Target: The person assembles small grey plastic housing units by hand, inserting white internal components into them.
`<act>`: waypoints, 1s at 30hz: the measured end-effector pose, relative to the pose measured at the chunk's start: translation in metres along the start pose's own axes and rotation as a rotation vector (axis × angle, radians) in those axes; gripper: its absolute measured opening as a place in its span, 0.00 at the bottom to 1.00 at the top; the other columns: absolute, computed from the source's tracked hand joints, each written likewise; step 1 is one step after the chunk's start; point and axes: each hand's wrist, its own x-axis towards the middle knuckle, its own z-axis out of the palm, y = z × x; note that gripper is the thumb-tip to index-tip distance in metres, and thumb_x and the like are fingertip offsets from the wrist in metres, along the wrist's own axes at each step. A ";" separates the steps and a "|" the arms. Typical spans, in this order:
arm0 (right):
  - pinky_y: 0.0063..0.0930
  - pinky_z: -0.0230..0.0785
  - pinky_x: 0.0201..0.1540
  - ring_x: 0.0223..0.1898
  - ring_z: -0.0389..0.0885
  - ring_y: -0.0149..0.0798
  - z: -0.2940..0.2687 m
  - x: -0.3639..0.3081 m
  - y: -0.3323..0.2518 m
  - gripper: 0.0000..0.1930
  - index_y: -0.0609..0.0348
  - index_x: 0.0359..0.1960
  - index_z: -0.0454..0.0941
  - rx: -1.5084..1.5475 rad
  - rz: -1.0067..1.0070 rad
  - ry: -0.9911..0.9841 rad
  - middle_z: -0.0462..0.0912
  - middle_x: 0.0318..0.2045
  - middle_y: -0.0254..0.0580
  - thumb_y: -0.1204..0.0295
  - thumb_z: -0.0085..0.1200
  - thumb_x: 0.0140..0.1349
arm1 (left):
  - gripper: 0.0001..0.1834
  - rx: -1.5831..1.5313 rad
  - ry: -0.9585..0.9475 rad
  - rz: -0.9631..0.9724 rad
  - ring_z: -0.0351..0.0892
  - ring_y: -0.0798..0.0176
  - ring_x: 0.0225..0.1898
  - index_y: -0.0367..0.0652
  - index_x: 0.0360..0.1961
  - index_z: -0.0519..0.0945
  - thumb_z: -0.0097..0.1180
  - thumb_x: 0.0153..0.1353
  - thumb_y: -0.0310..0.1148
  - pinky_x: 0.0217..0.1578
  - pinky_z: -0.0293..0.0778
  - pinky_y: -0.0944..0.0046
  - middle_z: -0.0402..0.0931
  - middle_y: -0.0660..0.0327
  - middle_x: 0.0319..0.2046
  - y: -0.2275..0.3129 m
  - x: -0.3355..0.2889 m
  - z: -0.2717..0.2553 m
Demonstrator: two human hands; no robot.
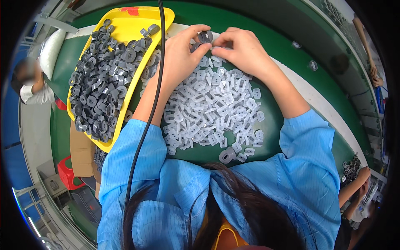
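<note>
Between the thumb and fingers of my left hand (182, 52) is a dark grey round plastic cap (205, 36) with a slot in it, held at the far side of the pile. My right hand (243, 49) is right beside it, thumb and forefinger pinched near the cap; whatever is between them is too small to make out. Below both hands lies a wide pile of small translucent plastic clips (208, 108), several with slots or holes. A single grey ring-shaped part (227, 155) rests at the pile's near edge.
On my left a yellow tray (168, 16), full of dark grey caps (98, 83), lies on the green table. A black cable (146, 125) hangs across the view, over my left forearm. Other people's hands (363, 175) work at the right beside a heap of dark parts (351, 168).
</note>
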 end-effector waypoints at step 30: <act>0.25 0.72 0.35 0.29 0.80 0.31 -0.030 -0.004 -0.014 0.10 0.62 0.31 0.82 0.260 0.130 -0.099 0.82 0.26 0.40 0.70 0.63 0.49 | 0.21 -0.408 -0.106 -0.061 0.72 0.74 0.33 0.40 0.50 0.77 0.61 0.52 0.25 0.37 0.70 0.73 0.78 0.66 0.36 0.004 -0.006 0.006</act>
